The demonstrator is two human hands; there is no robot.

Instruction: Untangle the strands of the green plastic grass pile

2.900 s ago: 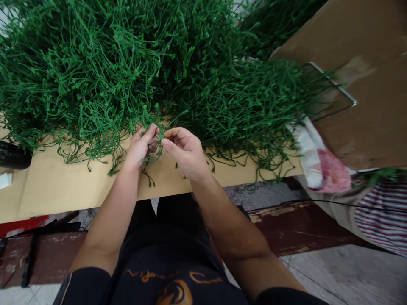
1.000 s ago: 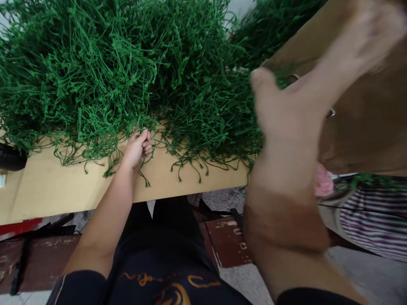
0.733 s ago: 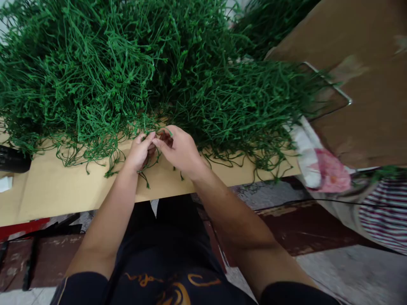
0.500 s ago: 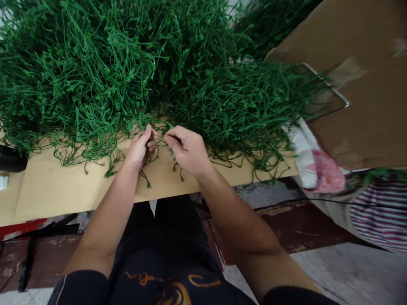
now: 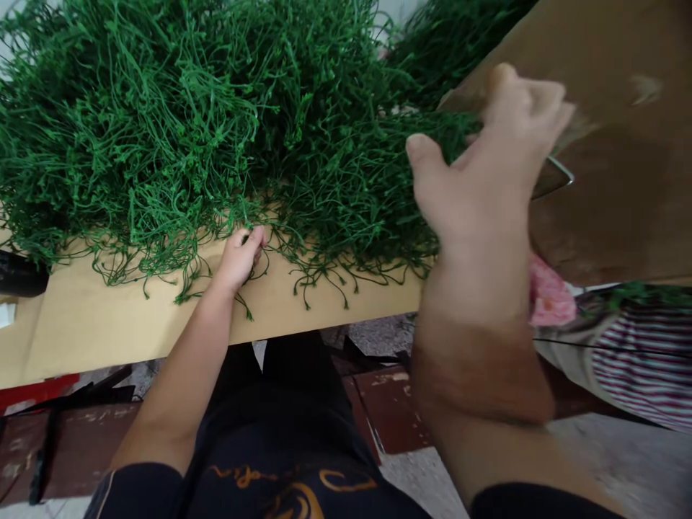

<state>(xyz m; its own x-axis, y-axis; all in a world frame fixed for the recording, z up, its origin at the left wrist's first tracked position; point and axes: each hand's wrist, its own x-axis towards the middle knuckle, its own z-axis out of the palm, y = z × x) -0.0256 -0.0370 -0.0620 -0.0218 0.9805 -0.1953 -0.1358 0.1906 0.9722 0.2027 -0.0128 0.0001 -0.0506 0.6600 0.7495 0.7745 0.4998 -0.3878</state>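
My left hand [image 5: 242, 258] is closed near the front of the board, thumb on top, with thin green plastic stems [image 5: 247, 306] showing at its fingers. How many it holds is hidden. My right hand [image 5: 486, 158] is raised over the right end of the green heap, smeared by motion. Its thumb stands well apart from the fingers, and nothing shows in it. Beneath and beyond it lies a flatter layer of artificial green stems [image 5: 346, 202]. A bigger tangled pile of green stems [image 5: 162, 108] rises behind my left hand.
Tan cardboard [image 5: 124, 317] covers the work surface. A brown carton [image 5: 610, 216] stands at the right, with a bent metal wire [image 5: 562, 169] against it. Pink cloth [image 5: 551, 292] and striped fabric [image 5: 643, 360] are below. A black object [image 5: 21, 274] sits at the left edge.
My right hand has left the spot beside my left hand and swung up and right over the stems near the carton, its thumb spreading. My left hand has hardly moved.
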